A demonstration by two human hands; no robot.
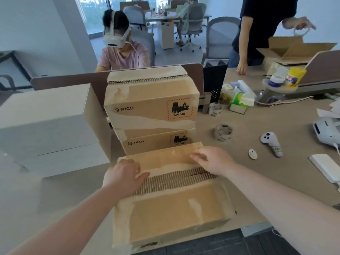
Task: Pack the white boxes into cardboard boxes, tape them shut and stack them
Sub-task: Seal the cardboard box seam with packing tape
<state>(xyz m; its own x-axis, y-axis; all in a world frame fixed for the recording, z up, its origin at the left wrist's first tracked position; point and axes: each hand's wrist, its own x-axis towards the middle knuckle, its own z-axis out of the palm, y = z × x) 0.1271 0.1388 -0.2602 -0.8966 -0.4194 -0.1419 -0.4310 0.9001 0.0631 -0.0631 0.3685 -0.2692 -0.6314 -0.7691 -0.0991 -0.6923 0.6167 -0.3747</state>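
A closed cardboard box [173, 208] lies at the table's front edge, its top flaps meeting along a seam of torn corrugation. My left hand [123, 175] presses flat on the far left of its top. My right hand [211, 160] rests with straight fingers on the far right of the top, over a strip of clear tape. Behind it two taped PICO cardboard boxes [152, 105] stand stacked. Two white boxes [49, 129] sit stacked to the left. A tape roll [223, 132] lies to the right, and another tape roll [214, 109] stands farther back.
A white controller [272, 143], a small white disc [252, 154], a white headset [326, 133] and a white flat device [324, 167] lie at the right. A tissue box [239, 103] and jars stand behind. A person wearing a headset sits opposite; another stands by an open cardboard box [294, 50].
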